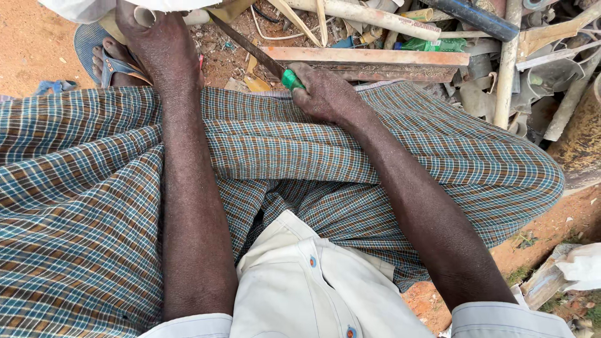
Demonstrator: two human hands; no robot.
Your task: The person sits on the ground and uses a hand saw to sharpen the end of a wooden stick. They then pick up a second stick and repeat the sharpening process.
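Head view: looking down over a seated person's lap toward sandy ground and a scrap pile.
Saw: a long, thin, dark metal blade with a green plastic handle (292, 80) runs slantwise from the right knee up toward the top left, its far end meeting the pale pipe, apparently to cut it.
Right hand: the right hand (325, 94) is clenched round the green handle, resting against the knee, which likely steadies the stroke.
Pale pipe: a cream plastic pipe end (148, 15) lies at the top edge, just above the blade.
Left hand: the left hand (153, 40) presses down over the pipe, seemingly pinning it; whether the fingers wrap it is hidden.
Clothing: checked teal-and-brown wrap cloth (81, 188) covers both legs.
Foot: a sandalled foot (113, 62) is planted beside the left hand.
Scrap pile: broken pipes and wooden strips (501, 62) lie heaped to the right.
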